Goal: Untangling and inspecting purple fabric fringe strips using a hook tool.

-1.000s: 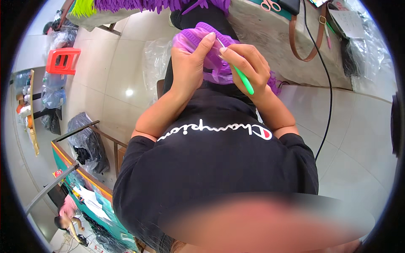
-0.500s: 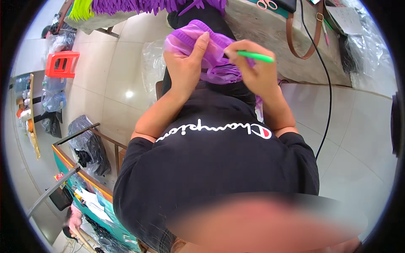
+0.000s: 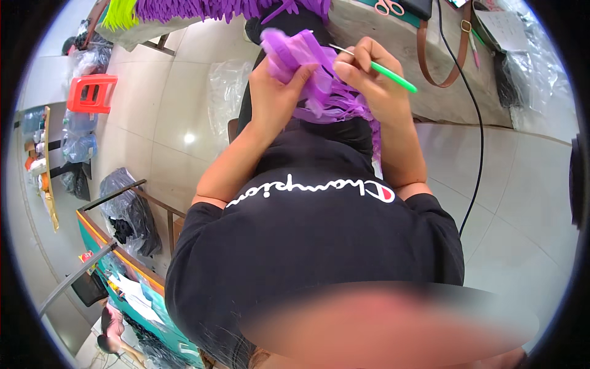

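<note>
My left hand is closed round sheer purple fabric, which has darker purple bands and bunches up above my thumb. More of this fabric hangs in loose strips over my lap between the two hands. My right hand grips a green-handled crochet hook. Its thin metal shaft points up and left, toward the fabric, with a small gap between them. The exact shape of the hook's tip is too small to make out.
Ahead, purple fringe and lime-green fringe lie along a covered table. Pink-handled scissors, a brown strap and a black cable are at the right. A red stool stands left; another person is at lower left.
My right hand has drawn slightly away from the fabric, and the hook's metal shaft now shows. My left hand has shifted right, and the fabric's bands have turned.
</note>
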Motion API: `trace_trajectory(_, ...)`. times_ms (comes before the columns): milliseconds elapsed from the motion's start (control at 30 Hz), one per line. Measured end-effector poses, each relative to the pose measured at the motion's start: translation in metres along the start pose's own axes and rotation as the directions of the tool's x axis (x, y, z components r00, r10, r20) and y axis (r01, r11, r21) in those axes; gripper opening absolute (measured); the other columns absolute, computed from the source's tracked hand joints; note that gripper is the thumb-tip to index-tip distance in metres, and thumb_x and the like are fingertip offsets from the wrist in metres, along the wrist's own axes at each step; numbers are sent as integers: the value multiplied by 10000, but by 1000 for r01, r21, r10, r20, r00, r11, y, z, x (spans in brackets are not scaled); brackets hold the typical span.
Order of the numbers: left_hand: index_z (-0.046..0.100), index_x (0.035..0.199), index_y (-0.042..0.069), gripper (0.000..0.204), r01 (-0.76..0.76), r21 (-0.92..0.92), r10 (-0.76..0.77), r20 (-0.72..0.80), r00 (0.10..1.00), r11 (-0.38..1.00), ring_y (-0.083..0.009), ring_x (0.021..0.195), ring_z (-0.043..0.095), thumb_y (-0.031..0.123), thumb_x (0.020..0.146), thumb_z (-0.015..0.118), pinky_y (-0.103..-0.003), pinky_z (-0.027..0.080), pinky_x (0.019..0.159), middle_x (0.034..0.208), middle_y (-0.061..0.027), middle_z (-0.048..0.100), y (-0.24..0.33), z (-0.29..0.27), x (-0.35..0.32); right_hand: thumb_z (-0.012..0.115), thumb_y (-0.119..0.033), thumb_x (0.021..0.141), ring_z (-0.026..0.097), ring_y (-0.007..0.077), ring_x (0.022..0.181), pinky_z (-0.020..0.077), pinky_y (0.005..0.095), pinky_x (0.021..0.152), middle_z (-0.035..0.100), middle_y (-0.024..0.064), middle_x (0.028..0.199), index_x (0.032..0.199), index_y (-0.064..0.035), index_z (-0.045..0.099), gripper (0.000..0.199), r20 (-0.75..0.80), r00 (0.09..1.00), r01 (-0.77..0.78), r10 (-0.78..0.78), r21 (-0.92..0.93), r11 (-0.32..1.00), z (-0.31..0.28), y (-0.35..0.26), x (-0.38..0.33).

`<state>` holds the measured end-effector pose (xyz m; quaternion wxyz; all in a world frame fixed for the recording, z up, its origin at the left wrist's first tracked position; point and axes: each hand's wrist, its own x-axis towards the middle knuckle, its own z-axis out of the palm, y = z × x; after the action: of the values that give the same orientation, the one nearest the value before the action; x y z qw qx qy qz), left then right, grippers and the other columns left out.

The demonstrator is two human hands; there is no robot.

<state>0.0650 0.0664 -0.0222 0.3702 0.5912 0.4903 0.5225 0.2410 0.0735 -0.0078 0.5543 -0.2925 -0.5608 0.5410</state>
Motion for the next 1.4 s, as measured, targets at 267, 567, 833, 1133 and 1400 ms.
trace_trajectory(267,574,1250,51,480,155,-278,-134,94,987,948,-77,780,590,-41,790,675,-213,480,723,883,-3,629,-52,-12,16,532,66,824,493,133,714,402,245,672,502,60,942,948,-27,455,173,-175,965,263,-197,706,658,-79,-71,-23)
trace_trajectory(567,563,1098,-36,263,782,-613,-506,713,486,-113,-239,913,651,172,940,531,-346,567,811,1010,-153,645,-107,-56,17,556,-61,876,459,111,703,323,261,545,482,113,939,989,42,477,172,-358,871,452,-337,314,835,-133,-121,-26)
trace_trajectory(833,548,1235,7,361,375,-441,-217,368,904,815,-137,1029,591,77,886,610,-287,487,823,1190,-80,603,-9,-38,2,288,-559,959,487,181,599,366,272,536,499,116,609,650,-41,451,624,205,962,190,-178,-37,981,-3,-4,-11)
trace_trajectory(1133,636,1090,-19,273,382,-615,-256,286,923,690,-121,852,631,28,823,675,-255,508,756,988,-69,673,19,-24,-7,254,-489,991,460,182,568,333,282,539,438,92,604,599,-16,413,634,118,979,164,-168,42,986,27,15,-14)
trace_trajectory(1400,652,1048,-13,223,342,-597,-222,268,938,726,-100,801,626,30,830,674,-233,508,717,936,-56,675,13,-24,-8,250,-475,998,449,172,578,344,282,565,453,93,610,598,-27,413,623,94,991,93,-96,36,995,30,13,-15)
